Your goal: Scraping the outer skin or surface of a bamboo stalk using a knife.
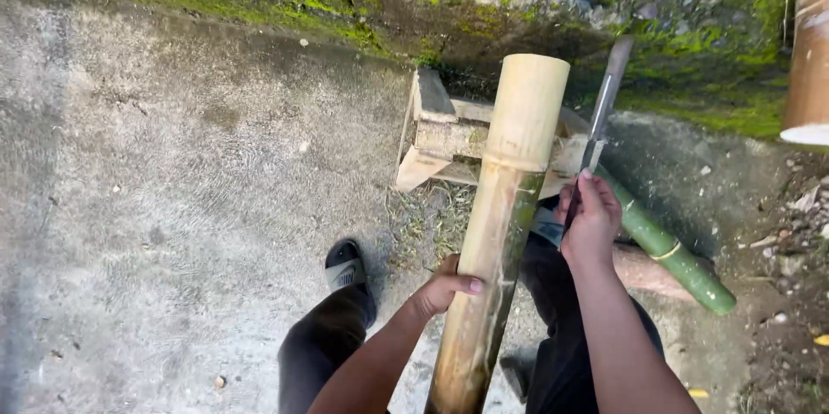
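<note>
The left hand (445, 286) wraps the peeled bamboo pole (505, 207), which leans on a wooden block (440, 133) at 12 o'clock. The right hand (589, 222) is clenched on a machete (602, 116) at 1 o'clock. Open concrete floor (173, 207) lies toward 9 o'clock; a green bamboo piece (678, 259) at 3 o'clock. The pole's foot is cut off below.

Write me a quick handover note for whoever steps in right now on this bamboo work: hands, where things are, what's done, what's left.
Left hand: gripping the thick pale peeled bamboo pole at mid-length, steadying it.
Right hand: closed on the handle of a long dark metal blade, which points up and away beside the pole.
The pole leans with its upper part over a small weathered wooden stand. A thinner green bamboo piece lies on the ground to the right.
Done: upper section is bare and pale.
Left: a green strip of skin remains below the node.
</note>
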